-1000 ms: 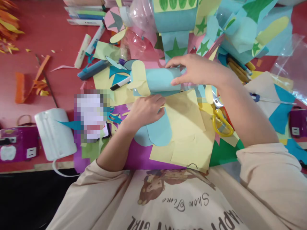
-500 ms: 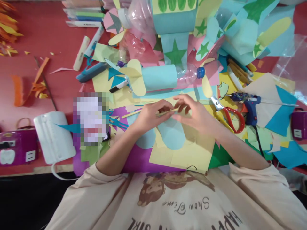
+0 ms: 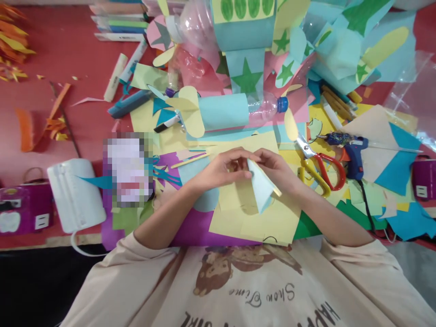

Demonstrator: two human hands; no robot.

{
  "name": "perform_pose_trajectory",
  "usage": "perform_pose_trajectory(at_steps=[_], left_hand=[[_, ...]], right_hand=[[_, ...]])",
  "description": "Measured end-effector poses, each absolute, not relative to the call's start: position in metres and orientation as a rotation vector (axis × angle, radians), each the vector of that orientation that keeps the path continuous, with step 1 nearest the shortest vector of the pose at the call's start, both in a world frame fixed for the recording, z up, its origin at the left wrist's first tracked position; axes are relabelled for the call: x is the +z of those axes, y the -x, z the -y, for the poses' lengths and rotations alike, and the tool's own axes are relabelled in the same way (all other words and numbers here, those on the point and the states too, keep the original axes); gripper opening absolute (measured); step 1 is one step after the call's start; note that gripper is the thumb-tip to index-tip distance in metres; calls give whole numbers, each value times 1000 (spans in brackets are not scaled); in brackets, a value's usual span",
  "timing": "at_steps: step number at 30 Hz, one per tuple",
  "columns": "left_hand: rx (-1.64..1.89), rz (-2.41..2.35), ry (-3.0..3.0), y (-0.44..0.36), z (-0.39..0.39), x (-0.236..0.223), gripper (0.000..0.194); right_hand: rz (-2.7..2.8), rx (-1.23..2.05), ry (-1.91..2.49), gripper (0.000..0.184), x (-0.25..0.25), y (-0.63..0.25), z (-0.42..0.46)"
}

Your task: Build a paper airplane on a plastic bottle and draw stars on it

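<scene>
My left hand (image 3: 221, 170) and my right hand (image 3: 275, 168) meet over a stack of yellow paper sheets (image 3: 259, 218). Both pinch a light blue paper cut-out (image 3: 260, 188), lifted on edge between them. Just beyond the hands lies a plastic bottle wrapped in light blue paper (image 3: 223, 112) with yellow paper wings and a blue cap. A thin yellow paper strip (image 3: 189, 160) lies left of my left hand.
Red-and-yellow scissors (image 3: 322, 170) and a blue glue gun (image 3: 354, 152) lie to the right. Markers (image 3: 117, 75) and coloured paper scraps cover the red table. A white tape dispenser (image 3: 75, 193) and a purple box (image 3: 23, 206) sit at the left; star-decorated paper models fill the back.
My right hand left the bottle and came down to meet the left hand. Both then lifted the light blue cut-out from flat on the yellow sheets to standing on edge.
</scene>
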State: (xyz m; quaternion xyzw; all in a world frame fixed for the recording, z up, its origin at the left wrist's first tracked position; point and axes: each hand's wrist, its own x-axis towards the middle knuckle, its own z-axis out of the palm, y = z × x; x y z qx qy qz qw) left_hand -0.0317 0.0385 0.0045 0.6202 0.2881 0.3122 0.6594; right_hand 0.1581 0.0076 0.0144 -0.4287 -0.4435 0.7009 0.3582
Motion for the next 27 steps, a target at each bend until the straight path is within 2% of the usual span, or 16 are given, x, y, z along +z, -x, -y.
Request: perform_pose_trajectory(at_steps=[2,4,8,11,15,18,21,24,27], left_hand=[[825,-671,-1506,31,-39,3,21],[931,-699,-1473,32,-41,1,23],[961,-848,-1202,35,-44,1,31],[971,-882,-1039,36,-43,3,40],[839,-675,-989,36,-38,2,50],[725,-582,-1016,34,-31,-2,64],[693,-622,-928,32,-28,-5,73],[628,-735,-774,31,-30,-5,67],[636,-845,-653,30,-32,-5,55]], right_hand=[[1197,1838,1100,27,14,-157,-5],[1244,1781,1129,31,14,-159,-3],[1148,1707,1155,58,16,-168,-4],[1188,1642,1207,48,21,-170,-3],[1144,1550,1237,33,23,-167,-1],[1104,1479,1265,33,20,-167,-1],[1186,1421,1323,41,21,-167,-2],[1408,1533,1347,47,31,-167,0],[1631,1500,1421,42,45,-176,9]])
